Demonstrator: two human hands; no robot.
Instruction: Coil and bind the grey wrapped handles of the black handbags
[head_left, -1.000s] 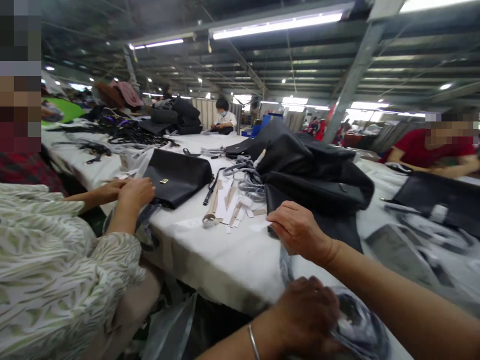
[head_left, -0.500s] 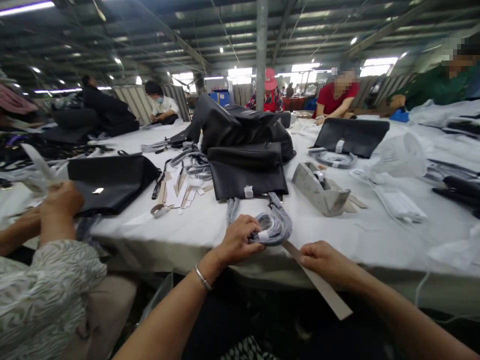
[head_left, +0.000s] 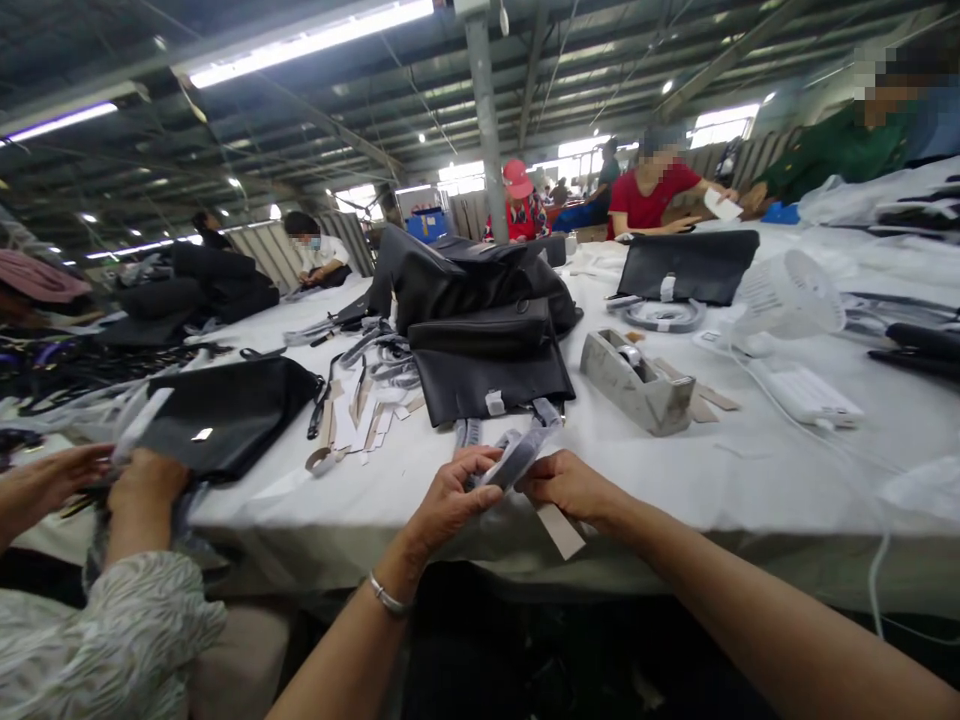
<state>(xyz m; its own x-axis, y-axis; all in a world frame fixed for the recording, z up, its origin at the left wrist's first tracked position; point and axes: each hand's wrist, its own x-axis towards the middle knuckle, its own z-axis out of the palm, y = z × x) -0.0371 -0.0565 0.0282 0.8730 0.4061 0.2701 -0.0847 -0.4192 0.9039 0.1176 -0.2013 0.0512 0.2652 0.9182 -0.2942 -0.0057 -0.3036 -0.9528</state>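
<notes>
My left hand (head_left: 459, 492) is closed around a coiled bag strap (head_left: 523, 452) in grey-looking clear wrapping, at the table's front edge. The strap runs up to a black handbag (head_left: 491, 365) that lies just beyond, a white wrapped tab on its front. Close against the strap, my right hand (head_left: 574, 487) pinches a beige cardboard strip (head_left: 559, 530), whose lower end sticks out below the fingers. The strip's upper part is hidden behind the strap and my fingers.
A grey tape dispenser (head_left: 637, 385) stands right of the bag. Card scraps (head_left: 360, 405) lie to its left. Further right are a white fan (head_left: 791, 295) and a power bank (head_left: 814, 395). At left, a co-worker's hands (head_left: 146, 485) work beside another black bag (head_left: 240, 410).
My right hand has moved left and up to the strap, taking the cardboard strip with it behind the coil. The coil is now turned more edge-on. The view has shifted slightly.
</notes>
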